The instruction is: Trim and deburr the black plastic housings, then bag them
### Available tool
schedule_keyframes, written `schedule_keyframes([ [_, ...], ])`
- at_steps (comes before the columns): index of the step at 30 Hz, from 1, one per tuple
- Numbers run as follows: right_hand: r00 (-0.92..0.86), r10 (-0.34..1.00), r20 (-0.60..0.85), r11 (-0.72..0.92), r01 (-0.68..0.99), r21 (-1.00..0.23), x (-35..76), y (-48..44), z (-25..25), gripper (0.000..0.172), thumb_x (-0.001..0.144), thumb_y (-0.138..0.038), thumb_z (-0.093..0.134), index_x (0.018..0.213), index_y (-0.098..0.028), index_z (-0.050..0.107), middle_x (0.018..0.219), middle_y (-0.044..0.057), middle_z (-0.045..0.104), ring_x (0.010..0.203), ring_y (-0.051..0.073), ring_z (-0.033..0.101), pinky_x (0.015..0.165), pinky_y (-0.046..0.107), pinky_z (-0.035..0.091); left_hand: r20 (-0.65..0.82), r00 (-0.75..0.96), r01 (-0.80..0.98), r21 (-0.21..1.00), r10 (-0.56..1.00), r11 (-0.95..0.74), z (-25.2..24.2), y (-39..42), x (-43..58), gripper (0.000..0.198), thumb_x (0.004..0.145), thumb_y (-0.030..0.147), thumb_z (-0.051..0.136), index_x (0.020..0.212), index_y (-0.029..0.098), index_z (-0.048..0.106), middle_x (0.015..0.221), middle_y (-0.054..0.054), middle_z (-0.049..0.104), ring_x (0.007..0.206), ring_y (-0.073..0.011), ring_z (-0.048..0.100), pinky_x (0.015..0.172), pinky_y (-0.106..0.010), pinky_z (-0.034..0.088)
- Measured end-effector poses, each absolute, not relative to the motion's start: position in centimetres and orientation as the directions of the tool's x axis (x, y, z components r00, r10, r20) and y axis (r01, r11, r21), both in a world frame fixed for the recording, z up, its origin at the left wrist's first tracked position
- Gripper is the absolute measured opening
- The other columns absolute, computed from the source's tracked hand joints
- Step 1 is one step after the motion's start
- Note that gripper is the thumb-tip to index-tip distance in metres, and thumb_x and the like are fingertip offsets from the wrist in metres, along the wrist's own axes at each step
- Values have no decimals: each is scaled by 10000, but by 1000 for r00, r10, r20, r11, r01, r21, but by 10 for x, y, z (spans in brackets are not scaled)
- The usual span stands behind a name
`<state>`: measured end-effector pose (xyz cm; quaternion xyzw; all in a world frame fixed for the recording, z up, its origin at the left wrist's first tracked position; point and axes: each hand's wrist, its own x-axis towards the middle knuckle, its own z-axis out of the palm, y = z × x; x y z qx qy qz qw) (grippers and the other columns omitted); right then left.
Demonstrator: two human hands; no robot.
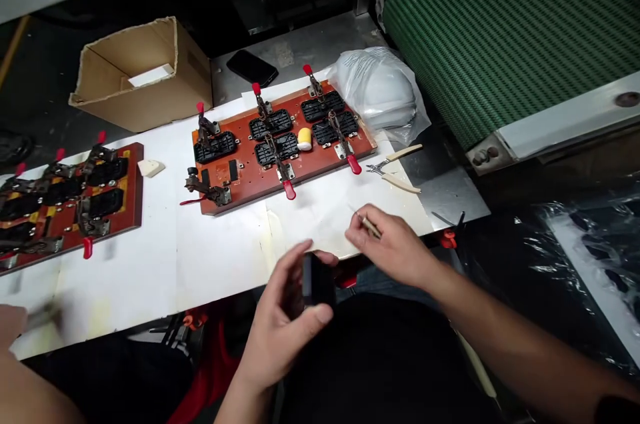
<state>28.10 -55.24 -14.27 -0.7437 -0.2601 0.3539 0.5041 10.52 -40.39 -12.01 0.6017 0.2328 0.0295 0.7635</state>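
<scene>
My left hand (287, 317) grips a small black plastic part (319, 279) between thumb and fingers, close to my body at the table's front edge. In my right hand (393, 244) is a slim pen-like tool with a brass-coloured handle (370, 227); its thin tip points up and left, and I cannot make out its kind. Beyond both hands lies a reddish-brown fixture board (235, 191) with red-handled toggle clamps (286, 177). Several black plastic parts (271, 124) are seated on it. A yellow-and-white round piece (305, 139) rests among them.
Cutting pliers (395, 167) with beige handles lie right of the board. Behind them is a clear plastic bag (383, 87), beside a green conveyor belt (515, 24). A cardboard box (145, 77), phone (252, 68), white block (151, 167) and second fixture board (133, 191) are leftward. Another person's arm (25, 371) enters lower left.
</scene>
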Motion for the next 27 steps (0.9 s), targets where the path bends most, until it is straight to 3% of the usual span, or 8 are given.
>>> schedule_keyframes([
  [4,373,924,-82,-104,38,-994,259,-558,-152,383,843,-379,805,1145,-226,624,1149,41,638,796,97,558,657,209,468,-414,773,95,825,480,557,-130,-408,114,513,997,488,625,1452,357,429,1241,-89,667,1076,-267,715,940,-430,605],
  [8,535,845,29,-85,187,-979,245,-557,-158,151,938,-327,691,1005,-199,648,910,7,611,654,80,476,626,230,428,-519,691,202,807,503,555,-137,-409,115,492,1028,600,479,1422,305,473,1403,-132,582,1057,-264,713,949,-488,606],
  [11,595,789,-153,-227,50,-973,244,-555,-155,202,959,-385,656,907,-202,587,706,-53,520,578,75,419,574,226,380,-311,736,342,938,601,66,-139,-405,109,701,941,502,703,1549,376,377,1650,-87,334,1409,-319,496,1145,-512,481],
  [13,564,788,-249,-279,-34,-960,243,-554,-151,221,962,-397,647,885,-207,565,656,-71,488,567,75,416,564,220,372,-106,835,327,884,540,-333,-139,-401,105,820,873,381,807,1568,389,372,1640,-58,368,1509,-321,358,1245,-521,356],
  [15,518,810,-275,-293,-49,-955,243,-554,-147,232,963,-413,648,890,-206,570,672,-68,508,587,78,441,577,219,387,-31,905,267,819,425,-508,-139,-397,103,705,894,349,782,1523,366,463,1541,-64,504,1468,-317,420,1250,-524,341],
  [17,461,852,-248,-276,-7,-961,246,-556,-144,243,978,-447,632,1018,-207,618,772,-42,593,651,91,513,634,227,442,-83,916,282,829,393,-483,-137,-394,103,590,928,354,742,1474,360,518,1469,-59,573,1391,-299,512,1214,-500,394],
  [21,382,923,-44,-133,210,-969,260,-564,-139,390,1077,-354,469,1443,-246,551,1236,60,670,1084,147,635,974,298,509,-302,861,410,888,408,-208,-129,-392,104,566,933,348,734,1453,375,510,1470,-32,572,1335,-277,567,1161,-452,456],
  [27,268,937,224,54,524,-850,268,-570,-132,378,1034,-226,562,1406,-188,615,1126,61,741,998,155,673,905,304,547,-351,859,392,919,372,-40,-120,-393,106,571,911,225,715,1438,347,532,1488,-29,554,1351,-271,545,1132,-384,468],
])
